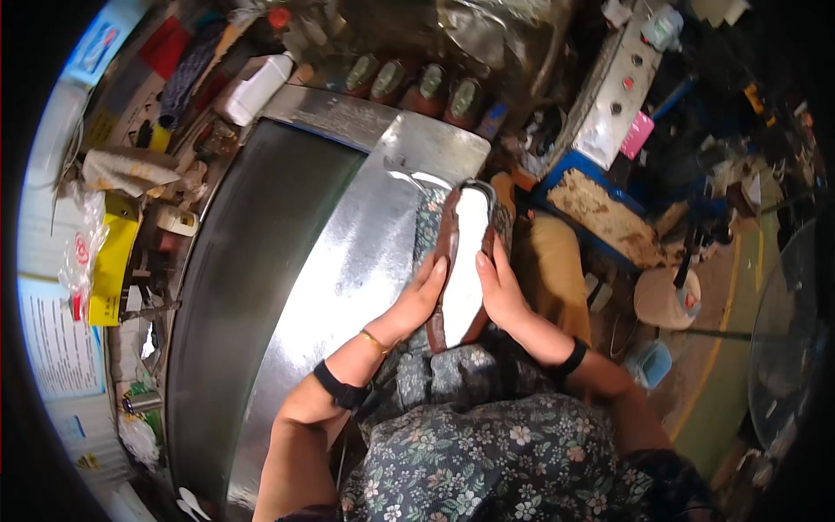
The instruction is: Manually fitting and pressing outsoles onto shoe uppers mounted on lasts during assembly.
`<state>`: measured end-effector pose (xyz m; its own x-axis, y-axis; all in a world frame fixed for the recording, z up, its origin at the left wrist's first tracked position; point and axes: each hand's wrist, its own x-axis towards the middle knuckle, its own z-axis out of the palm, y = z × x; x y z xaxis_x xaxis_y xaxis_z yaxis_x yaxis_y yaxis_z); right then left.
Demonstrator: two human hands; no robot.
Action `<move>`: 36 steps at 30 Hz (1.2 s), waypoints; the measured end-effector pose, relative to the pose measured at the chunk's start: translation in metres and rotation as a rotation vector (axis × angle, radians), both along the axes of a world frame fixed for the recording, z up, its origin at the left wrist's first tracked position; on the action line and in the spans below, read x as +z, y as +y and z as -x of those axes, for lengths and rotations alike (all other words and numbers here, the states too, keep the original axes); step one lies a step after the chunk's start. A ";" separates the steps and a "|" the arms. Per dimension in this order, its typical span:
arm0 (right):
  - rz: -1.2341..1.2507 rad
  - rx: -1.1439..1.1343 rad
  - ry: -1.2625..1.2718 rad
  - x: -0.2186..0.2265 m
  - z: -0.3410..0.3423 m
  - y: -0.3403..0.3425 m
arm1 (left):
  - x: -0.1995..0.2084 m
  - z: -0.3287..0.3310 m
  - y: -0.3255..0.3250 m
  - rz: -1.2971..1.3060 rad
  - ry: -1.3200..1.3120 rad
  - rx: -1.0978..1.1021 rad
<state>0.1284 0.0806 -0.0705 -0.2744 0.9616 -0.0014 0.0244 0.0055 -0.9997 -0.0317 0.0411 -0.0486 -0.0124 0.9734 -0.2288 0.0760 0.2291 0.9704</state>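
Yellow box (111, 265) left; 1 pink card (637, 135), light-blue container (649, 364) right.

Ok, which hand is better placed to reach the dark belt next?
Probably the left hand: it holds the side of the shoe nearer the dark belt; the right hand holds the far side. Both are occupied, though.

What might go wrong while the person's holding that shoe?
The brown shoe could slip: the left grip and right grip seem to hold it just by its sides, so a loose squeeze might drop it.

Its white underside might get smudged, because bare fingers are right beside it.

The gold-coloured bangle might clink or scratch if it bumped the shiny metal surface beside that arm.
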 end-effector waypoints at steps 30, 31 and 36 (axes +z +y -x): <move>-0.017 0.160 -0.134 0.084 -0.108 -0.024 | 0.022 -0.090 0.057 0.342 -0.965 0.142; 0.083 0.236 -0.143 0.074 -0.109 -0.029 | 0.012 -0.091 0.043 0.354 -0.838 0.248; 0.327 0.209 0.101 0.047 -0.103 -0.028 | -0.009 -0.082 0.032 0.442 -0.765 0.270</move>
